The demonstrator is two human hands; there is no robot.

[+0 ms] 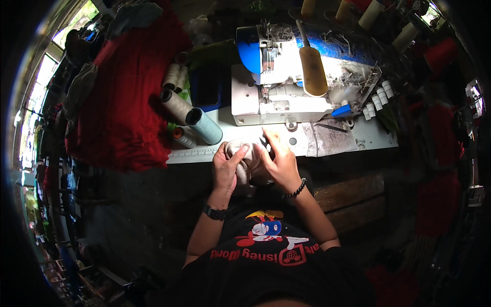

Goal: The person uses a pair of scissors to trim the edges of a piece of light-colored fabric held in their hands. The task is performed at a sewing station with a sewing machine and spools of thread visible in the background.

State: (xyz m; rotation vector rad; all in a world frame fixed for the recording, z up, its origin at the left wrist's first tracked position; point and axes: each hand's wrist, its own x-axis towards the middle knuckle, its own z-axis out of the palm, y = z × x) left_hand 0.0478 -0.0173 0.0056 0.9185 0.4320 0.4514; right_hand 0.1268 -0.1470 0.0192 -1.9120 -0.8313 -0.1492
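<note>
A bunched piece of pale, off-white cloth (249,166) is between my hands, in front of the table's near edge. My left hand (225,168) is closed on its left side, thumb pressed on top. On the other side, my right hand (282,162) grips the cloth with thumb and forefinger bent. Something small and dark shows between those fingers, too unclear to name. Just beyond my hands stands a white and blue sewing machine (286,110), its needle area lit brightly. The underside of the cloth is hidden.
Thread cones, one light blue (204,127), lie left of my hands beside a big heap of red fabric (120,102). A yellowish lamp (313,71) hangs before the machine. A grey cloth piece (330,139) and several small white spools (377,99) sit on the right.
</note>
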